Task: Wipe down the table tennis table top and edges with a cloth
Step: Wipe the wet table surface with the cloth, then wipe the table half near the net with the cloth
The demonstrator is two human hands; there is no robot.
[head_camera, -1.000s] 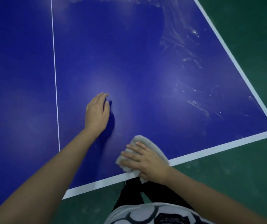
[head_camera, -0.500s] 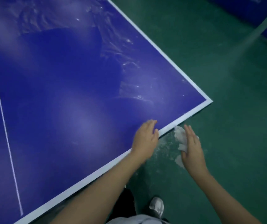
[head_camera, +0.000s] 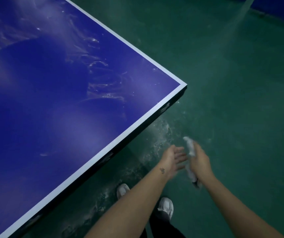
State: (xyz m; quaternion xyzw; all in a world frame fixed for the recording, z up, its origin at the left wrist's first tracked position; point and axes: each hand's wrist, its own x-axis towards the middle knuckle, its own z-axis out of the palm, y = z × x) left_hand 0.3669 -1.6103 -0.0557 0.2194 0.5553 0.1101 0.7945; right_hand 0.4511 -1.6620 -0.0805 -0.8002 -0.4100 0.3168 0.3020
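A pale cloth (head_camera: 190,148), bunched into a long roll, sits in the lower right of the frame. It is off the surface and held in the air over the floor. The right hand (head_camera: 200,160) grips it around the middle, fingers curled. One end pokes up past the fingers and the other hangs below the wrist.

The left hand (head_camera: 173,157) is just beside the cloth on its left. It holds nothing, its fingers are spread and relaxed, and its palm faces the cloth. Motion blur hides whether it touches the cloth.

The roll shape and the wet splashes (head_camera: 161,140) on the green floor (head_camera: 240,100) beneath suggest the cloth is held clear to be wrung or refolded, so drips miss the surface.

The blue surface (head_camera: 52,109) fills the upper left, its corner pointing toward the right of the frame. Its white-lined edge (head_camera: 134,127) runs diagonally, near the hands and to their left. Wet streaks (head_camera: 103,86) shine near the corner. Two pale shoes (head_camera: 166,206) stand at the lower centre.
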